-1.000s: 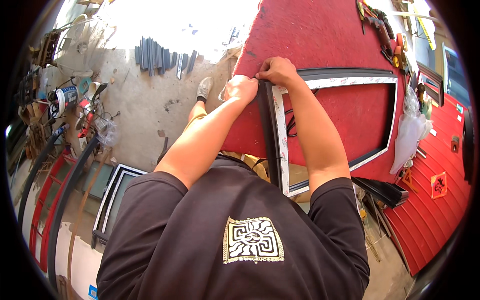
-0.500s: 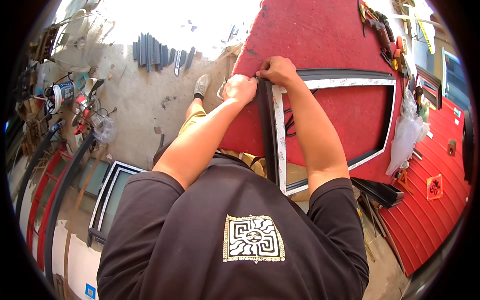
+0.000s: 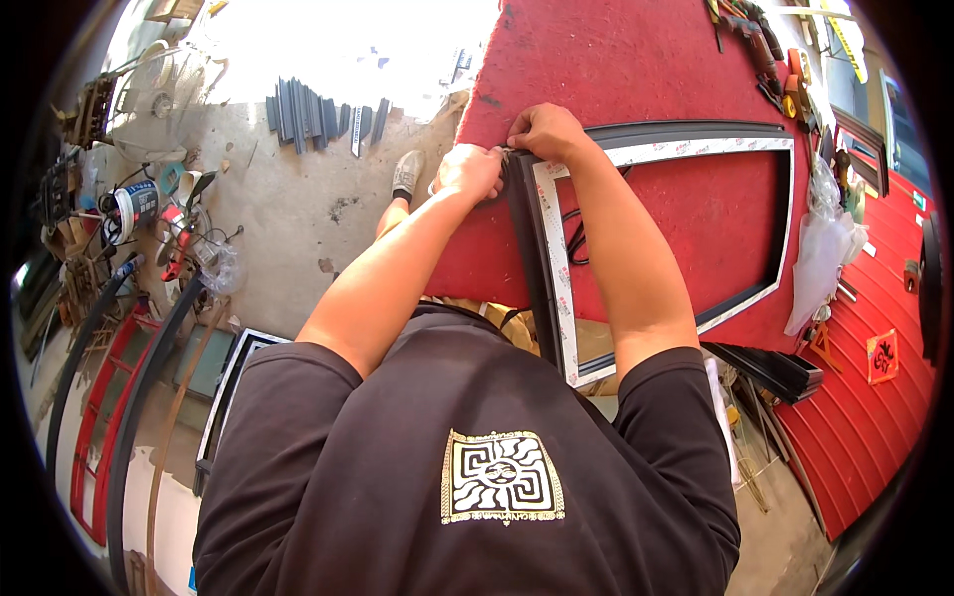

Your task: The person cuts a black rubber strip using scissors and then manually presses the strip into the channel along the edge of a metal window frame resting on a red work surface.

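A dark grey window frame (image 3: 686,151), edged with white printed film, lies on a red-covered table (image 3: 596,60). Both hands meet at its far left corner. My left hand (image 3: 470,172) is closed beside the outer edge of that corner, its fingertips pressed together. Just right of it, my right hand (image 3: 547,131) bends over the top of the corner with thumb and fingers pinched. Something small and pale shows between the fingertips, too small and covered to name. Inside the frame opening a black cord (image 3: 576,238) rests on the red surface.
Hand tools (image 3: 755,50) and tape rolls (image 3: 792,99) line the table's far right edge, near a clear plastic bag (image 3: 817,268). Cut dark profile pieces (image 3: 303,114) lie on the floor at far left. A red ladder (image 3: 109,417) and clutter stand at left.
My view has turned slightly, so the surroundings sit a little differently. Both hands stay at the same frame corner; my left hand's fingers have shifted slightly and show more.
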Action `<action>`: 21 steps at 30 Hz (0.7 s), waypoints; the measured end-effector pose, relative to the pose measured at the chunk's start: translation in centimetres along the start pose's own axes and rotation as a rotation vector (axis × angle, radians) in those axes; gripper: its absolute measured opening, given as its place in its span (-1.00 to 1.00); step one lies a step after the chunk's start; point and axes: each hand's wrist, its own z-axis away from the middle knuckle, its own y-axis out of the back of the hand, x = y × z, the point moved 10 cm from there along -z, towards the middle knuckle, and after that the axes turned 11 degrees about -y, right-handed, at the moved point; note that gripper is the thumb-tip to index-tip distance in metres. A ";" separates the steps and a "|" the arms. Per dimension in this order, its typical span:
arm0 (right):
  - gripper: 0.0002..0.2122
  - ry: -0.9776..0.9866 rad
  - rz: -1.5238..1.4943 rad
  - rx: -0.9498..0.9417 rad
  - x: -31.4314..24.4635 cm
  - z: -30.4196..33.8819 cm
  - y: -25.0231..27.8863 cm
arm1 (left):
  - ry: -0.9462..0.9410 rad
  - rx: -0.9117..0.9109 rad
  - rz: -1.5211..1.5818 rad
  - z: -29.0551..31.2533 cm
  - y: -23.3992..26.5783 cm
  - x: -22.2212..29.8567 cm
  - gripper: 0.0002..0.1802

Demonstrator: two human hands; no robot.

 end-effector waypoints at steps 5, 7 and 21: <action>-0.80 -0.054 0.128 0.121 -1.4 1.7 1.0 | 0.037 0.022 0.043 0.0 0.2 0.4 -0.49; -0.80 -0.016 0.105 0.109 0.0 0.4 0.3 | 0.034 0.034 0.014 0.0 0.2 0.1 -0.47; -0.83 0.096 0.057 0.024 0.6 0.2 1.7 | -0.053 -0.037 0.053 -0.5 -0.1 0.6 -0.47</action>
